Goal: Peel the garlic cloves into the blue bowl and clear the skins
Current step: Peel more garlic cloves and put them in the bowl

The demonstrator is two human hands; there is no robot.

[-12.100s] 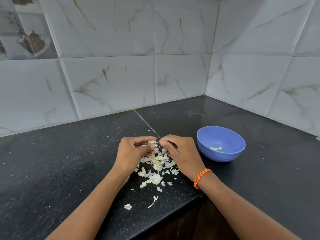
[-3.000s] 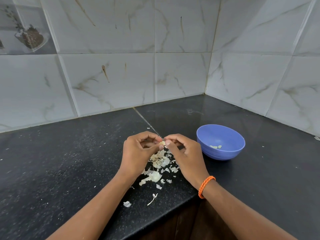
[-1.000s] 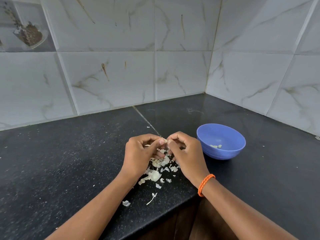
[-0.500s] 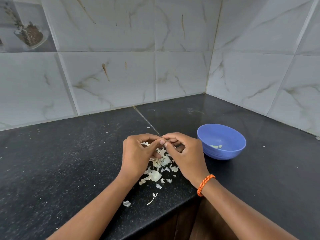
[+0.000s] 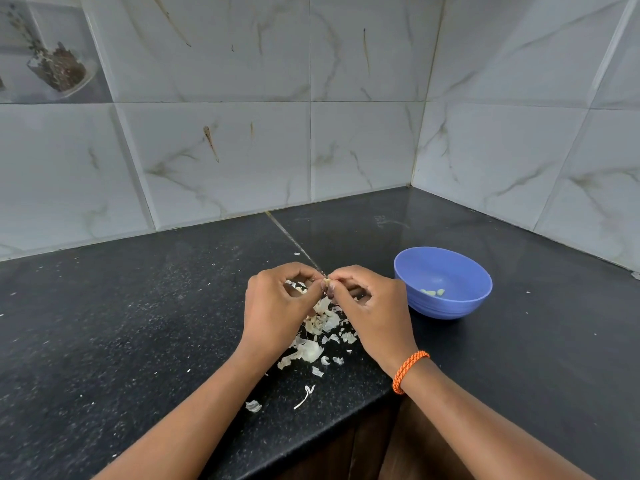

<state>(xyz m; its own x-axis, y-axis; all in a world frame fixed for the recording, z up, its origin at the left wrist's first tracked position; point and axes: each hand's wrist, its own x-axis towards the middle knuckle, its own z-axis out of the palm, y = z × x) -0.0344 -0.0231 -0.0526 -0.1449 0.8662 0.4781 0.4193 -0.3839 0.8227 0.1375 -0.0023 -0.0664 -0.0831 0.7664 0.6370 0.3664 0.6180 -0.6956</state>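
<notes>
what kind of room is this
Most likely a home kitchen: a black stone countertop in a corner of marble-look wall tiles, with garlic skins and a blue bowl on it.

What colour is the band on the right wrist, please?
Orange wristband, clearest in the head view.

I see soft, even light; the glossy black stone counter shows faint glare beside the wall corner; tile lines bow outward from it.
</notes>
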